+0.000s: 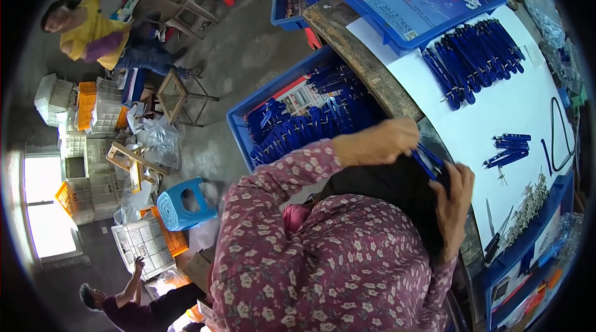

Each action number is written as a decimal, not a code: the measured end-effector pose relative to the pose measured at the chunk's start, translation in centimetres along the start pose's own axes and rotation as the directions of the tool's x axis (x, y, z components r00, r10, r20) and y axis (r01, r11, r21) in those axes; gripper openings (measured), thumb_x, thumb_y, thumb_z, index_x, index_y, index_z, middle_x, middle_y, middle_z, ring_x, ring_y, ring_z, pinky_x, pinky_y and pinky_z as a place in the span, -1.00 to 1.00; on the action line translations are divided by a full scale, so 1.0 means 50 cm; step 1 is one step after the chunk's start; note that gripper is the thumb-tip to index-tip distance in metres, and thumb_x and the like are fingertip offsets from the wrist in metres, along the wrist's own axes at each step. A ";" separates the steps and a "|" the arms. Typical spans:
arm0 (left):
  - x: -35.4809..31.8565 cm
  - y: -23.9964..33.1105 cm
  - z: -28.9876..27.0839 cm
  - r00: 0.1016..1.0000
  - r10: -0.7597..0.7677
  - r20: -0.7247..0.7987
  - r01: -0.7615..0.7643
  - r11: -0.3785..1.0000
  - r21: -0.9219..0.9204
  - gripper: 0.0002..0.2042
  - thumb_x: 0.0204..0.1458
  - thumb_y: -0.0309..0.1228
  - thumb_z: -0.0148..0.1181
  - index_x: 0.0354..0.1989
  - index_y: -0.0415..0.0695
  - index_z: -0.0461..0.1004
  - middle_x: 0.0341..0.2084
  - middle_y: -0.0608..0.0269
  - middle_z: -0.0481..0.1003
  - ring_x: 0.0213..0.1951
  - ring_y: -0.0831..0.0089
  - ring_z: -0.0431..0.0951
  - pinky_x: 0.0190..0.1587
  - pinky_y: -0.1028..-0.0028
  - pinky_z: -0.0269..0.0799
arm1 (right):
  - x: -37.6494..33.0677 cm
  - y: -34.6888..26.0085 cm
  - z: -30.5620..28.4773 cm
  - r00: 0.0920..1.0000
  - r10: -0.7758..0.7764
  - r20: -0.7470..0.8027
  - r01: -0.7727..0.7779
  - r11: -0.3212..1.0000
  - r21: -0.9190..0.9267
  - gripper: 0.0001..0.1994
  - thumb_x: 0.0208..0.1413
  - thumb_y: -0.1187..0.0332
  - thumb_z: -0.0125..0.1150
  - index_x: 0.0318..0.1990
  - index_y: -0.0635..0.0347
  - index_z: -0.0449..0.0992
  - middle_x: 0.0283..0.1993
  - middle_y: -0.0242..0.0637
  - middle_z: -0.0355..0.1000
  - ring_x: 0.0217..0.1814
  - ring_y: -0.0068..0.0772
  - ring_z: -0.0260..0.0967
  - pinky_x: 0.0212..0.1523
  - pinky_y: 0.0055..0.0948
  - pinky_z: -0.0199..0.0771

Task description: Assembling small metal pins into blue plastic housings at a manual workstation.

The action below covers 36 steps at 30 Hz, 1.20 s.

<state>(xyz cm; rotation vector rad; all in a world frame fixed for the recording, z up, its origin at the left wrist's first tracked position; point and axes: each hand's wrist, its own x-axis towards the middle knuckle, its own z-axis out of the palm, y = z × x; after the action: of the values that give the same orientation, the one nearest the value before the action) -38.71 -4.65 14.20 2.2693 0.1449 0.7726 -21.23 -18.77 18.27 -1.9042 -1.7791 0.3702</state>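
Observation:
A blue lanyard strap [426, 162] stretches in a loop between my two hands, over the dark cloth on my lap at the table's edge. My left hand [397, 138] is closed on its upper end, fingertips pinched together. At the lower end, my right hand [456, 198] curls its fingers round the strap; part of the grip is hidden. To the right, on the white table top, lies a small pile of folded blue lanyards [509, 149]. Beyond it a large row of blue lanyards [475, 62] with metal clips is laid out side by side.
A blue crate [239, 122] of bundled lanyards stands left of the table. A blue tray [397, 43] sits at the table's far end. Metal hooks [528, 204], scissors [492, 246] and a dark cord [554, 139] lie at right. Two other people are at left, near a blue stool [180, 204].

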 end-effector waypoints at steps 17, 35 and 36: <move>-0.030 -0.014 -0.059 0.988 -0.139 -0.066 0.146 0.980 0.131 -0.92 -0.22 -0.65 0.08 -0.49 -0.31 0.40 -0.38 0.06 0.41 -0.23 0.17 0.39 -0.17 0.36 0.32 | 0.074 -0.008 0.059 0.996 -0.085 -0.019 0.086 0.994 0.067 -0.66 -0.24 0.58 0.16 -0.20 0.35 0.32 -0.19 -0.05 0.23 -0.11 -0.06 0.19 -0.12 -0.31 0.22; 0.032 -0.020 0.011 0.995 -0.078 -0.055 0.087 0.980 0.179 -0.86 -0.21 -0.70 0.08 -0.41 -0.30 0.44 -0.34 0.12 0.48 -0.17 0.21 0.45 -0.13 0.35 0.37 | 0.004 0.050 0.057 0.974 -0.049 -0.221 0.067 0.995 0.074 -0.68 -0.23 0.62 0.16 -0.22 0.32 0.31 -0.31 -0.15 0.21 -0.38 -0.25 0.25 -0.44 -0.39 0.31; 0.017 -0.031 -0.011 0.987 -0.147 -0.066 0.156 0.972 0.173 -0.86 -0.21 -0.70 0.10 -0.41 -0.31 0.44 -0.34 0.12 0.49 -0.17 0.22 0.46 -0.12 0.37 0.37 | 0.026 0.042 0.076 0.978 -0.096 -0.184 0.097 0.995 -0.003 -0.71 -0.22 0.59 0.17 -0.26 0.33 0.30 -0.31 -0.15 0.20 -0.34 -0.23 0.24 -0.41 -0.37 0.31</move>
<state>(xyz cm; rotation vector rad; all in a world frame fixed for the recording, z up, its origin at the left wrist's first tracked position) -38.13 -2.93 13.87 2.3726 0.4224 0.7645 -21.28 -16.85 14.17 -1.7776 -1.7370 0.1589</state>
